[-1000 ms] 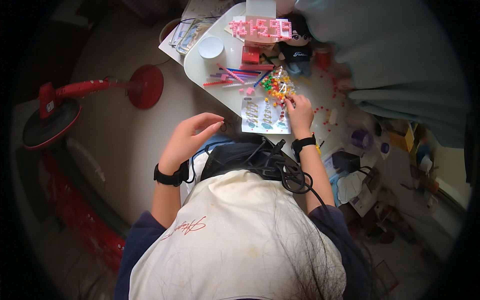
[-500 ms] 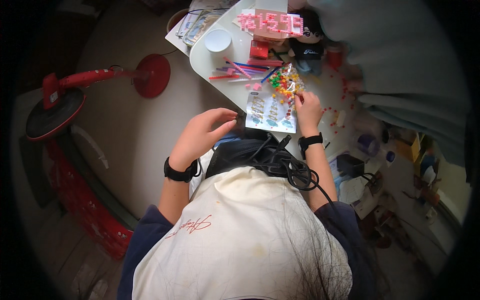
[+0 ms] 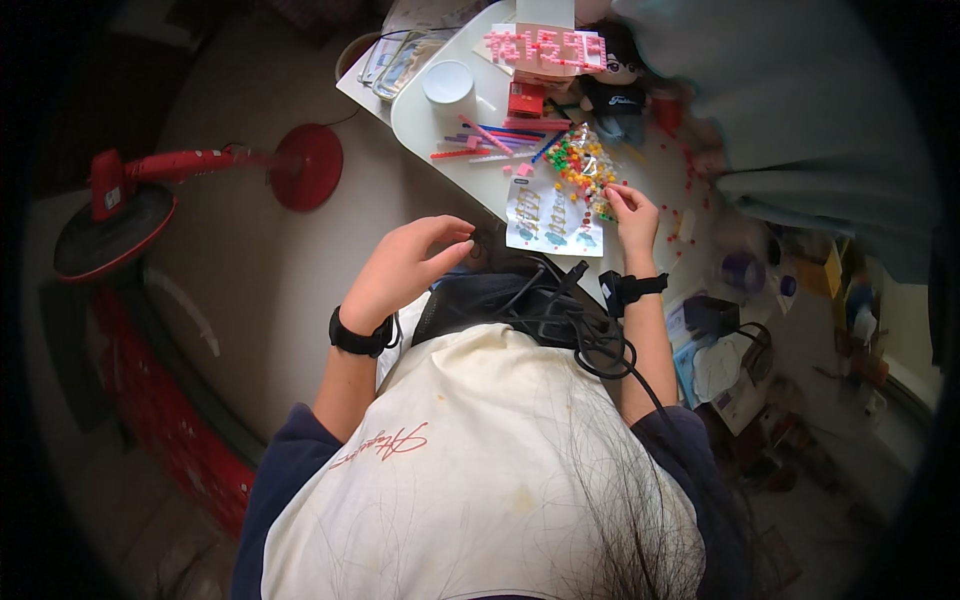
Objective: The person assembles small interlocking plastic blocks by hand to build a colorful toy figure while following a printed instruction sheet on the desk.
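At the table's near part, my right hand (image 3: 636,215) is closed in a pinch at the lower right edge of a clear bag of small colourful beads (image 3: 580,165). Whether its fingertips grip the bag or a bead is too small to make out. Just beside it lies an instruction sheet (image 3: 553,232) with printed figures. My left hand (image 3: 408,262) hovers off the table's left edge over my lap, open, thumb apart from its loosely curved fingers, with nothing seen in it. Each wrist wears a black band.
Coloured sticks (image 3: 510,138) lie beyond the sheet, near a white round container (image 3: 449,86) and a small red box (image 3: 525,99). A pink block build (image 3: 545,47) and a doll (image 3: 613,95) stand behind. Black cables (image 3: 600,350) cross my lap. Red beads scatter rightward.
The view has shifted slightly, so the table things sit a little further right. My right hand has lifted slightly at the bag's edge, its fingers now pinched. My left hand stays still.
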A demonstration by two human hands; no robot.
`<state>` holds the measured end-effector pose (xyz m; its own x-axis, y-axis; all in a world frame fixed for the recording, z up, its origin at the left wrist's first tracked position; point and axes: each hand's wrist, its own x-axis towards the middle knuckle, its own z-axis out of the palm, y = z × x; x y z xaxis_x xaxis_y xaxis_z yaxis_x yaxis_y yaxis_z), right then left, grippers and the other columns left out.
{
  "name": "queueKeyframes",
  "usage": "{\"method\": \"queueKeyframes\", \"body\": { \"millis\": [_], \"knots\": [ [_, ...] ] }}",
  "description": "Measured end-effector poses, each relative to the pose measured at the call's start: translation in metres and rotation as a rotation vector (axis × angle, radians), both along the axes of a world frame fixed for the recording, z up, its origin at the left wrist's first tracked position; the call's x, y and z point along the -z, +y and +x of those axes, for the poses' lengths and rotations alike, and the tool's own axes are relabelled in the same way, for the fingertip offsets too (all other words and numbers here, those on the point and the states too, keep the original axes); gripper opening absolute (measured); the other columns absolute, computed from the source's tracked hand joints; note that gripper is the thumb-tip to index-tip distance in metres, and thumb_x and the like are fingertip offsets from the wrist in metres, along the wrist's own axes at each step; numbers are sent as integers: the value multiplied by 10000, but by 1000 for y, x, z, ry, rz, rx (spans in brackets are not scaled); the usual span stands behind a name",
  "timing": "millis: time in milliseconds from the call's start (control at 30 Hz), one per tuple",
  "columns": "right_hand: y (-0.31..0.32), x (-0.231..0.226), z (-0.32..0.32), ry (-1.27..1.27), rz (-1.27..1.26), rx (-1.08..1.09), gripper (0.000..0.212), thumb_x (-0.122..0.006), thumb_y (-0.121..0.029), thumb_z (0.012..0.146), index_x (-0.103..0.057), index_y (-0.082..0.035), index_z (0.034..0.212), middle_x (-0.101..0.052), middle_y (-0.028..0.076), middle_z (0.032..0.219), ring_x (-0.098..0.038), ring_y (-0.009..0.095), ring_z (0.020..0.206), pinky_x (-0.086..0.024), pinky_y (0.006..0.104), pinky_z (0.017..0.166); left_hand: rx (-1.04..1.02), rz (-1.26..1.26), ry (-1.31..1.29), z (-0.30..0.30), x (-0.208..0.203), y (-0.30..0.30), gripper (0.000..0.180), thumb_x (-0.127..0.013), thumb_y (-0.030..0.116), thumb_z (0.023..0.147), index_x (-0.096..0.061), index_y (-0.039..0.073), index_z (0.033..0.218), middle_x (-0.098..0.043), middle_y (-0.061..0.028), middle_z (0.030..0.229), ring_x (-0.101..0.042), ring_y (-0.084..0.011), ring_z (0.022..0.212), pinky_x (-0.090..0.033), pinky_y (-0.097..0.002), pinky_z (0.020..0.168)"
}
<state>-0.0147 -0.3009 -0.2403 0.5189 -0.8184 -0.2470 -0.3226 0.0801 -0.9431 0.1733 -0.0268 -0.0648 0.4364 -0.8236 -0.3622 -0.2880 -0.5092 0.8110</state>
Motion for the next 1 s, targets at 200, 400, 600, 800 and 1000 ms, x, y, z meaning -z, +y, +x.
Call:
{"method": "queueKeyframes", "body": {
  "millis": [200, 400, 600, 800, 1000],
  "knots": [
    [0, 2, -10, -92, 64, 80, 188, -670, -63, 857, -686, 21, 1024, -705, 71, 946, -665, 128, 838, -503, 224, 789, 46, -2, -26, -1, -1, 0, 284, -609, 247, 909, -632, 58, 1120, -682, -95, 1036, -645, -218, 959, -498, -308, 814],
    [-9, 6, -8, 69, -127, -6, 208, -690, -71, 836, -683, 18, 1024, -711, 76, 915, -665, 123, 826, -510, 231, 762, 80, -3, -43, -4, -1, -4, 283, -608, 249, 907, -634, 66, 1122, -678, -90, 1057, -640, -233, 950, -508, -316, 769],
    [-14, 11, 10, -26, -126, 16, 155, -704, -107, 819, -709, -23, 949, -719, 82, 905, -671, 121, 793, -511, 249, 716, 116, 5, -137, -8, -1, -10, 286, -609, 250, 909, -628, 65, 1126, -672, -96, 1067, -635, -243, 933, -509, -318, 755],
    [-5, -7, 13, 395, -513, -130, 140, -705, -188, 775, -729, -113, 891, -681, 89, 856, -650, 233, 751, -496, 341, 673, 109, 41, -140, -14, 0, -10, 288, -619, 248, 904, -625, 68, 1128, -669, -100, 1068, -633, -253, 941, -506, -324, 764],
    [-3, -7, 17, 518, -649, -199, 105, -703, -202, 769, -709, -113, 825, -637, 80, 827, -612, 281, 795, -483, 396, 682, 87, 40, -155, -17, 0, -10, 294, -624, 244, 900, -620, 63, 1131, -667, -106, 1061, -631, -261, 944, -504, -329, 777]
  ]
}}
